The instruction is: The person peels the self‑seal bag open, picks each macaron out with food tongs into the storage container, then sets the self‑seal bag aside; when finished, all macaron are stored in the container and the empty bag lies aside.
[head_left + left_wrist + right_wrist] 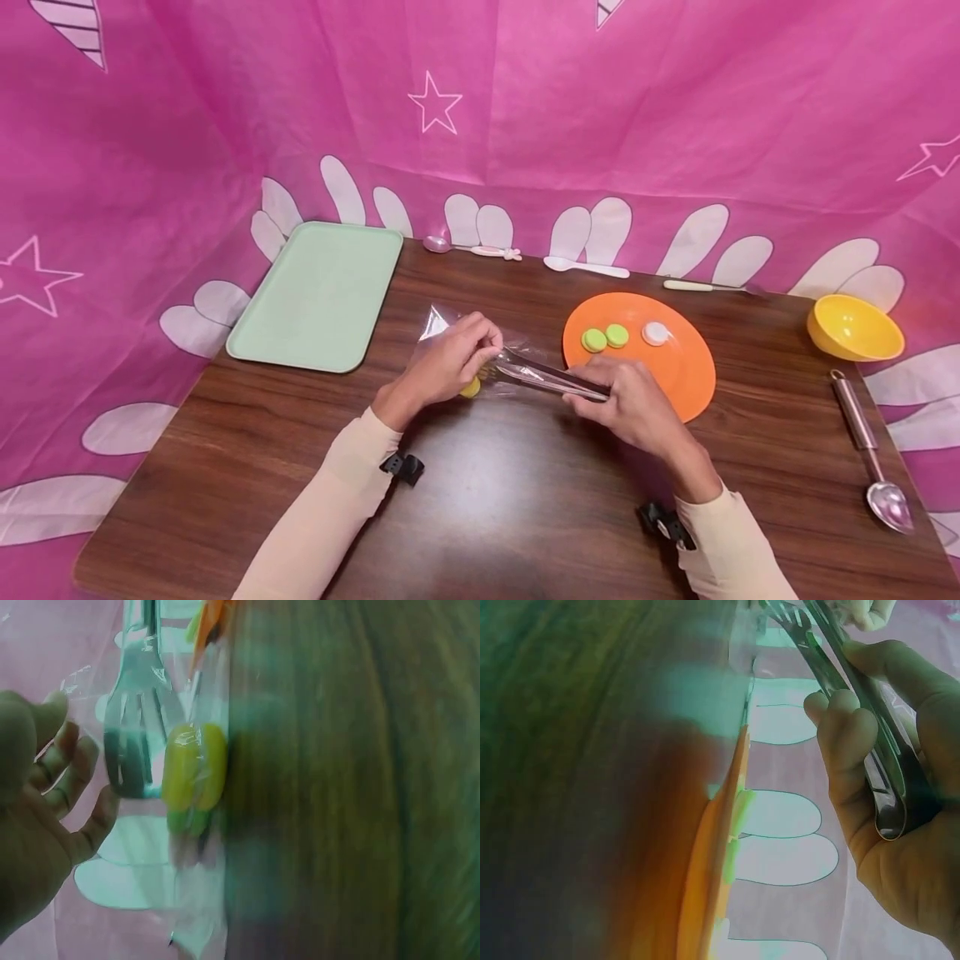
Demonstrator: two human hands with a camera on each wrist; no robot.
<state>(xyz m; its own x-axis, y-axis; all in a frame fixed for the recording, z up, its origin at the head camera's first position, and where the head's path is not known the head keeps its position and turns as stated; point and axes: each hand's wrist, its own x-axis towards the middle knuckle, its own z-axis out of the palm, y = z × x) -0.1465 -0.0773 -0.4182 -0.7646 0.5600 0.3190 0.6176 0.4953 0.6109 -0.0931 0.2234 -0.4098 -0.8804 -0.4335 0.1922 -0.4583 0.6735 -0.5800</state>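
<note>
My left hand holds up the mouth of a clear plastic bag near the table's middle. Inside the bag lies a yellow round piece, seen close in the left wrist view as yellow piece. My right hand grips metal tongs, whose forked tips reach into the bag beside the yellow piece. The tongs' handle end sits in my right palm. An orange plate right of the bag carries two green pieces and one white piece.
A mint-green tray lies at the back left. A yellow bowl stands at the far right, with a metal scoop in front of it. Two spoons and a knife lie along the back edge by the pink cloth.
</note>
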